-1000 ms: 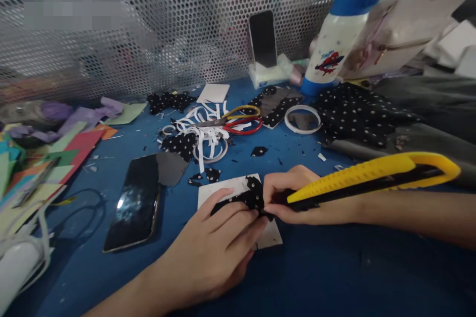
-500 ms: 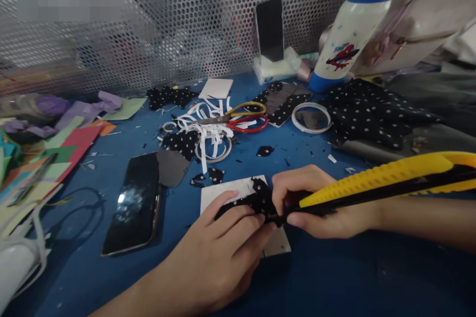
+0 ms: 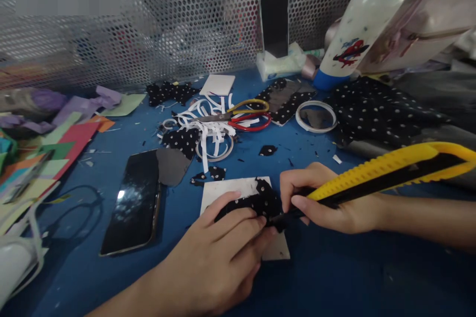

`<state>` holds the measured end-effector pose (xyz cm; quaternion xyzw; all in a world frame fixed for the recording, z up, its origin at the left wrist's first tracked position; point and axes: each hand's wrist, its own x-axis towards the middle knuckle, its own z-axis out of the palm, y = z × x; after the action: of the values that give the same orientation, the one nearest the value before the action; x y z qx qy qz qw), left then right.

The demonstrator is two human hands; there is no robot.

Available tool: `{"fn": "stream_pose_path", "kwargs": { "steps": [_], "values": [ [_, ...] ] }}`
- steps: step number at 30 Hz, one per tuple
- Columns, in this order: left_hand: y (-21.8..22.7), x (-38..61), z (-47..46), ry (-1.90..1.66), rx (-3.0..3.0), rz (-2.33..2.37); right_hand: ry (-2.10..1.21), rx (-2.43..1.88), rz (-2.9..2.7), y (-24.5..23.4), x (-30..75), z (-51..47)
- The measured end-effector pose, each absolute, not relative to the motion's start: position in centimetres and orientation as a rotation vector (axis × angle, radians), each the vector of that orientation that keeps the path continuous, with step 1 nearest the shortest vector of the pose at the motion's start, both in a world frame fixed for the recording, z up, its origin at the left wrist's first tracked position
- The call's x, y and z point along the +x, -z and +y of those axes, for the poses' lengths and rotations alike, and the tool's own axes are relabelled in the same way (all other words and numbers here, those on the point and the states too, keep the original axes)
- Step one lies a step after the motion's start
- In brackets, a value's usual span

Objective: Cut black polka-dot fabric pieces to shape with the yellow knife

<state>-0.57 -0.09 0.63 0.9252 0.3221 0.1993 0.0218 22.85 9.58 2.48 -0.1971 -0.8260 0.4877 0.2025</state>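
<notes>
A yellow-and-black box cutter point(image 3: 386, 171) is in my right hand point(image 3: 327, 203), its handle slanting up to the right. The cutter's dark front end meets a piece of black fabric with white dots point(image 3: 256, 203). My left hand point(image 3: 223, 252) is closed on that fabric, its fingers pressing it against a white card point(image 3: 223, 185). The tips of my left fingers are close beside the cutter's tip. The blade itself is too dark to make out. Part of the card is hidden under my left hand.
Left of the card lies a phone point(image 3: 132, 203). Beyond it are scissors point(image 3: 249, 121), white paper strips point(image 3: 204, 129) and a white ring point(image 3: 316, 116). A bottle point(image 3: 362, 34), an upright phone point(image 3: 274, 22) and dotted fabric point(image 3: 379, 109) stand or lie farther back. Coloured papers point(image 3: 55, 158) lie left.
My right hand and the box cutter have shifted slightly right and up, and the handle's far end has tilted. My left hand stays nearly in place on the fabric. The view has shifted a little.
</notes>
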Motion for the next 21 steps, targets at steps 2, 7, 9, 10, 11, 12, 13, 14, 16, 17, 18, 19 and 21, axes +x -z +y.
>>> {"fn": "stream_pose_path", "kwargs": {
  "steps": [2,7,9,10,11,12,13,14,16,17,18,19,21],
  "values": [
    [-0.6,-0.7,-0.1,-0.627,2.87,0.993,-1.371,-0.535,-2.318,-2.4,22.8,9.6],
    [-0.7,-1.0,-0.1,-0.656,2.891,0.961,-1.331,-0.451,-2.319,-2.5,22.8,9.6],
    [-0.7,-1.2,0.0,-0.627,2.894,0.943,-1.309,-0.444,-2.325,-2.5,22.8,9.5],
    [-0.7,-1.2,0.0,-0.613,2.901,0.938,-1.307,-0.445,-2.327,-2.6,22.8,9.4],
    [-0.7,-1.2,0.0,-0.599,2.911,0.931,-1.31,-0.446,-2.325,-2.6,22.8,9.3],
    [-0.8,-1.3,0.0,-0.596,2.919,0.929,-1.313,-0.45,-2.319,-2.7,22.8,9.2],
    [-0.8,-1.3,0.1,-0.602,2.925,0.925,-1.312,-0.458,-2.31,-2.7,22.9,9.1],
    [-0.8,-1.3,0.1,-0.605,2.93,0.917,-1.305,-0.468,-2.3,-2.7,22.9,9.0],
    [-0.9,-1.3,0.1,-0.604,2.933,0.899,-1.274,-0.493,-2.276,-2.7,23.0,8.8],
    [-0.9,-1.4,0.1,-0.597,2.933,0.893,-1.258,-0.5,-2.265,-2.6,23.0,8.7],
    [-0.9,-1.4,0.1,-0.594,2.93,0.891,-1.247,-0.498,-2.257,-2.6,23.1,8.7],
    [-0.9,-1.4,0.1,-0.593,2.923,0.892,-1.242,-0.489,-2.251,-2.5,23.1,8.6],
    [-0.7,-1.4,0.0,-0.604,2.903,0.903,-1.241,-0.467,-2.245,-2.3,23.1,8.6]
  ]
}}
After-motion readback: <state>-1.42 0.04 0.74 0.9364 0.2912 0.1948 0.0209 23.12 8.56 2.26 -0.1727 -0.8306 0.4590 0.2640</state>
